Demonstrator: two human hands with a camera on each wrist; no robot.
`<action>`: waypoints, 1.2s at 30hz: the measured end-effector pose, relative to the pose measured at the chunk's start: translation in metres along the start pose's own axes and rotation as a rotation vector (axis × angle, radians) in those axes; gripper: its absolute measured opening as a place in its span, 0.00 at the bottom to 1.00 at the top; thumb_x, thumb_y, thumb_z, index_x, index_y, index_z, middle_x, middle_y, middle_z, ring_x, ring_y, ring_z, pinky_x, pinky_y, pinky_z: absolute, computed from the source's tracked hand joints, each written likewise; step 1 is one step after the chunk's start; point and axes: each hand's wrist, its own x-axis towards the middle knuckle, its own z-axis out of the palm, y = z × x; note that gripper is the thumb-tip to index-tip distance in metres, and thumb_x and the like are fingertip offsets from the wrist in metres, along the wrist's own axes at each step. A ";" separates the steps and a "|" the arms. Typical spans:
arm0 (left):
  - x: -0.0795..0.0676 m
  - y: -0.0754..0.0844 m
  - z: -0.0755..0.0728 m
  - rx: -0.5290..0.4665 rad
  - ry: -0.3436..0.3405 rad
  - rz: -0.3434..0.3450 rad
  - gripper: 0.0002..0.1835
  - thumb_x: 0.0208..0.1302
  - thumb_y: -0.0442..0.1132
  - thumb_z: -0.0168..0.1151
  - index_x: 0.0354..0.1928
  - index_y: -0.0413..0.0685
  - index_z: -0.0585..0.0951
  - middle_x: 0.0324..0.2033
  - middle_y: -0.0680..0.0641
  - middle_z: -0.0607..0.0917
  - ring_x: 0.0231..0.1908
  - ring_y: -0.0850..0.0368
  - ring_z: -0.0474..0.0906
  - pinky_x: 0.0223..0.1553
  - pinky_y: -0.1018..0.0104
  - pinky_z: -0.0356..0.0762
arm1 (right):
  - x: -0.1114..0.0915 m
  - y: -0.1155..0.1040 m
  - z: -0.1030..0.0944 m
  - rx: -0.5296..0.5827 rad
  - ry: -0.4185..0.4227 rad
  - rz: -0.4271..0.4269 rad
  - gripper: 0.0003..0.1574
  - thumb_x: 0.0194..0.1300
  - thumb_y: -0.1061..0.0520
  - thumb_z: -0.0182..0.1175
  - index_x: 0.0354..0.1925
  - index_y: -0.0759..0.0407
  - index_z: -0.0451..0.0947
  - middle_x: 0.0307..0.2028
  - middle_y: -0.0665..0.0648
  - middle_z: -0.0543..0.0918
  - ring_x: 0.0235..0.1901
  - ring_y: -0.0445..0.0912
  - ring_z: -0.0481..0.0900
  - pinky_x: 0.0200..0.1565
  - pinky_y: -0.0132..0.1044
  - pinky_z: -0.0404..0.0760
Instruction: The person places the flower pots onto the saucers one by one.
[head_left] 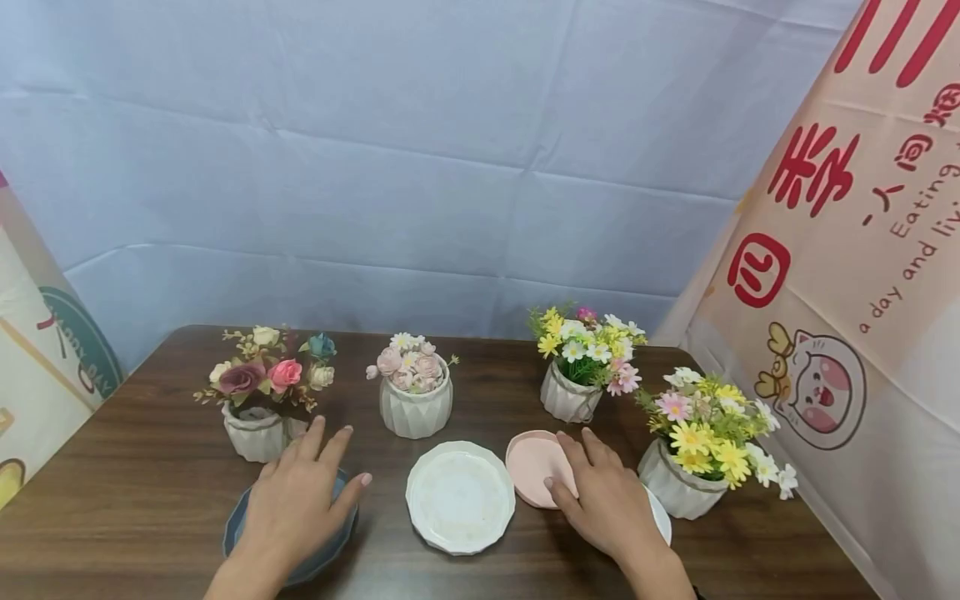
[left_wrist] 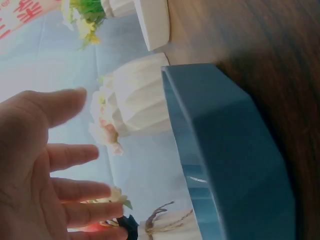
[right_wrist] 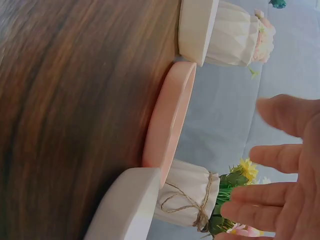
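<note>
My left hand (head_left: 295,497) hovers with fingers spread above a dark blue faceted dish (left_wrist: 225,135), hiding much of it in the head view. To its right lies a white faceted dish (head_left: 461,497). My right hand (head_left: 606,500) extends over a round pink dish (head_left: 531,468) and a white dish (right_wrist: 127,205), most of which it covers in the head view. Both hands hold nothing; their fingers are straight and apart. Behind the left hand stands a white pot (head_left: 255,433) of mixed roses. A pot (head_left: 678,487) with yellow and white daisies stands right of the right hand.
Farther back on the brown wooden table (head_left: 112,475) are a white pot (head_left: 417,408) of pale pink flowers and a twine-tied pot (head_left: 567,396) of yellow and white flowers. A pale blue cloth (head_left: 360,167) hangs behind, a printed cloth (head_left: 847,275) at the right.
</note>
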 end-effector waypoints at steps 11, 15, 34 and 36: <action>-0.003 0.000 0.000 0.003 0.041 0.013 0.26 0.50 0.48 0.69 0.50 0.41 0.80 0.49 0.33 0.77 0.48 0.36 0.73 0.38 0.41 0.74 | 0.000 -0.001 -0.001 -0.029 -0.032 -0.008 0.27 0.54 0.50 0.65 0.50 0.61 0.77 0.45 0.63 0.79 0.41 0.59 0.78 0.33 0.55 0.77; -0.003 -0.001 0.000 0.000 0.015 -0.003 0.26 0.51 0.48 0.69 0.50 0.41 0.80 0.50 0.33 0.76 0.49 0.36 0.73 0.40 0.40 0.73 | 0.000 -0.002 -0.001 -0.032 -0.034 -0.013 0.26 0.54 0.50 0.65 0.49 0.61 0.77 0.44 0.62 0.80 0.40 0.59 0.78 0.31 0.55 0.77; -0.004 -0.016 -0.007 -0.008 -0.019 -0.012 0.26 0.50 0.48 0.69 0.50 0.40 0.79 0.48 0.32 0.77 0.47 0.36 0.74 0.37 0.39 0.73 | 0.004 -0.027 0.006 0.051 -0.010 -0.125 0.23 0.53 0.52 0.66 0.46 0.60 0.78 0.41 0.58 0.81 0.36 0.53 0.80 0.28 0.49 0.78; -0.005 -0.020 -0.009 -0.011 -0.025 -0.017 0.27 0.50 0.48 0.69 0.50 0.40 0.79 0.48 0.32 0.77 0.45 0.35 0.75 0.36 0.39 0.73 | 0.004 -0.032 0.007 0.066 -0.011 -0.146 0.23 0.53 0.52 0.66 0.47 0.60 0.78 0.41 0.57 0.81 0.37 0.52 0.80 0.28 0.48 0.78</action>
